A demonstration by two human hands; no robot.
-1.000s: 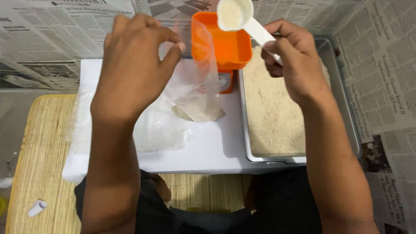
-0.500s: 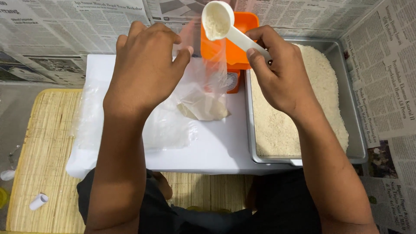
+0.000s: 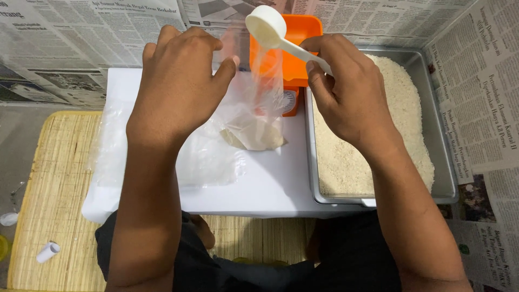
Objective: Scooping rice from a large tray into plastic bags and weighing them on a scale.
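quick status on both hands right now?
Left hand: closed, pinching the top of the clear plastic bag to hold it up.
Right hand: closed on the white scoop, held over the bag.

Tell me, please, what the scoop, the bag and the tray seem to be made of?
Scoop: likely white plastic, smooth, slightly glossy.
Bag: thin clear plastic film; the orange scale shows through it.
Tray: probably metal, grey with a dull sheen on its rim.
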